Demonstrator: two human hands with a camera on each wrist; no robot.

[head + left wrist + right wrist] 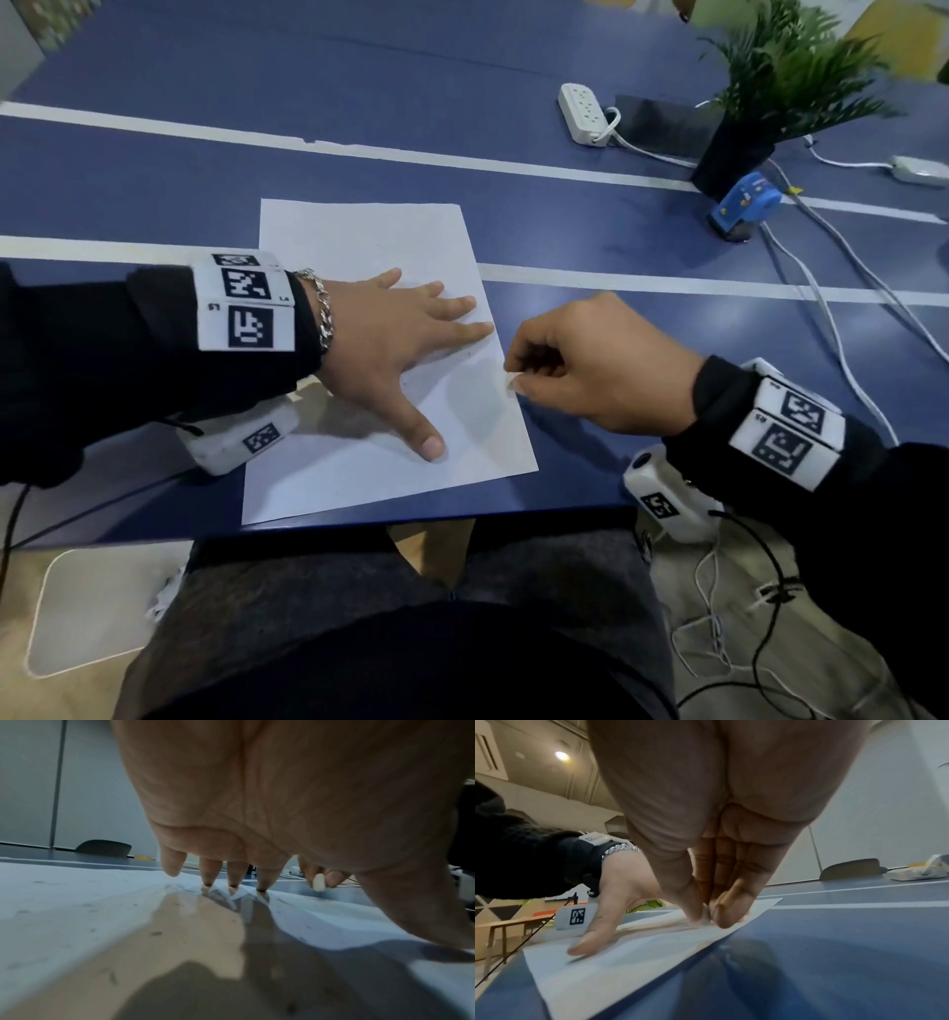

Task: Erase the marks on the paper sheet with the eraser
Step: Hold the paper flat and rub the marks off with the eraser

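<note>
A white paper sheet [359, 241] lies on the blue table near its front edge. My left hand [400, 329] lies flat on the sheet with fingers spread and straight, holding it down. At the sheet's right edge my right hand [518, 377] pinches a small white eraser [510, 381] between thumb and fingertips. The left wrist view shows the eraser [318, 882] beyond my spread fingers [209, 871], just above the paper [77, 902]. In the right wrist view the eraser [706, 915] touches the paper [628, 963]. Faint specks dot the sheet.
A potted plant [760, 118], a white power strip [583, 113], a blue tape dispenser [739, 205] and white cables [832, 329] sit at the table's back right. White tape lines [154, 126] cross the table [154, 195]. My lap is below the table edge.
</note>
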